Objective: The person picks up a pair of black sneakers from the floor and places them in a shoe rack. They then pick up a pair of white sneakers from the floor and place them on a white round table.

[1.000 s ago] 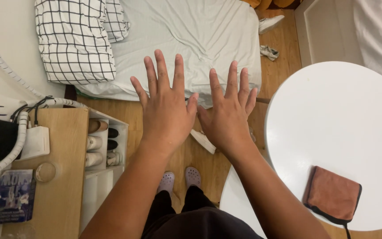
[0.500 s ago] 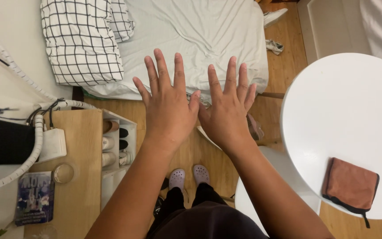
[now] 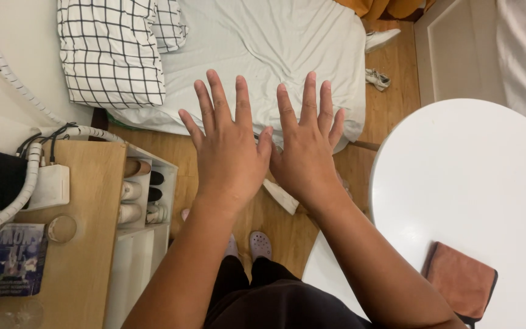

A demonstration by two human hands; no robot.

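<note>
Both arms are reaching forward, palms down. The left hand [image 3: 229, 152] and right hand [image 3: 305, 152] are hovering side by side, thumbs touching, fingers [image 3: 219, 97] spread and pointing away toward the bed [image 3: 263, 42], holding nothing. Below them the wooden floor [image 3: 184, 149] is showing. A round white table [image 3: 464, 183] is carrying a folded brown cloth [image 3: 461, 280] at right; a checked pillow [image 3: 111, 52] is lying on the bed.

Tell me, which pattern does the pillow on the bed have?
The pillow is white with a black grid check, seen in the head view.
</note>
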